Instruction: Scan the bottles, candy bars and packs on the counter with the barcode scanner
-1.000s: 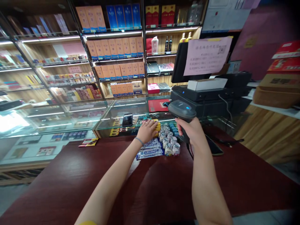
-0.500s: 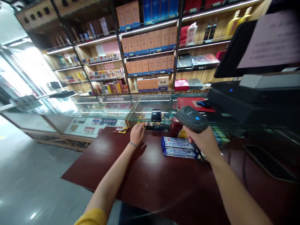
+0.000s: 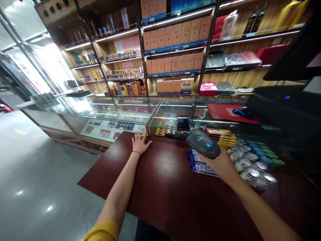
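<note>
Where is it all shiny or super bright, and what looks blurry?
In the head view, light washes out the shop front; also there, white glints dot the floor and a pale shine lies on the table between the left hand and the scanner; right side of the head view, the jars look smeared.

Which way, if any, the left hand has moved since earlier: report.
Yes: the left hand went left along the tabletop, away from the yellow packs.
</note>
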Available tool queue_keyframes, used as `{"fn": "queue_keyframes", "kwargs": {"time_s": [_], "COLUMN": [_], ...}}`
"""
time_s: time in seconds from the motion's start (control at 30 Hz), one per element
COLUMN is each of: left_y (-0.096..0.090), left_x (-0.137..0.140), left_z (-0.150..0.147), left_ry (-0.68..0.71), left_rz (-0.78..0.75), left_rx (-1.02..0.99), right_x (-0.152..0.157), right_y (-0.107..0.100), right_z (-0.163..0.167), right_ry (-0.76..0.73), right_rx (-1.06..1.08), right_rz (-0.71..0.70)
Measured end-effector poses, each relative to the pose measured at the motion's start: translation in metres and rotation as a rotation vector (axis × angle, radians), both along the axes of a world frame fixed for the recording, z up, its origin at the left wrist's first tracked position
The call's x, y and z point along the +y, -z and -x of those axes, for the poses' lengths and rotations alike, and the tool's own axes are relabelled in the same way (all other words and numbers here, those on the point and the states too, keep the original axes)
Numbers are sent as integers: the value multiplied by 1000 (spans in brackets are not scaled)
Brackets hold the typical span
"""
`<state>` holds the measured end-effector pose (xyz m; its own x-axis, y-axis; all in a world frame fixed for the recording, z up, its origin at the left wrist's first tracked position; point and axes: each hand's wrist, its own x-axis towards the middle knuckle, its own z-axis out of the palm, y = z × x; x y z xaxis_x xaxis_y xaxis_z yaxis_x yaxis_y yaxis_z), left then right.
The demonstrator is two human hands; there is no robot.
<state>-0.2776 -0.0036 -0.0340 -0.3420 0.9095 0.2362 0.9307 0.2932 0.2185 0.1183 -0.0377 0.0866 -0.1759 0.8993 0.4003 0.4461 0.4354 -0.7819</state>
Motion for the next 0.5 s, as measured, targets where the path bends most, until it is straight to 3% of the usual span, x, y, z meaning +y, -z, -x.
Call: {"fn": "queue_keyframes", "kwargs": {"time_s": [0.2,0.33,0.5], "left_y": [-4,-18,-36], "left_x": [0,-4,-10], "left_z": [1,-4,-17], "left_ry": [12,63,99], "left_rz": [85,71,178], "left_rx": [18,82,96], "right_x": [-2,-1,1], "right_y": [-1,1,-4], "right_z": [1,0,-5], "right_ry": [10,50,15], "right_rx": [11,13,-33], "right_rz": [4,-21,-50]}}
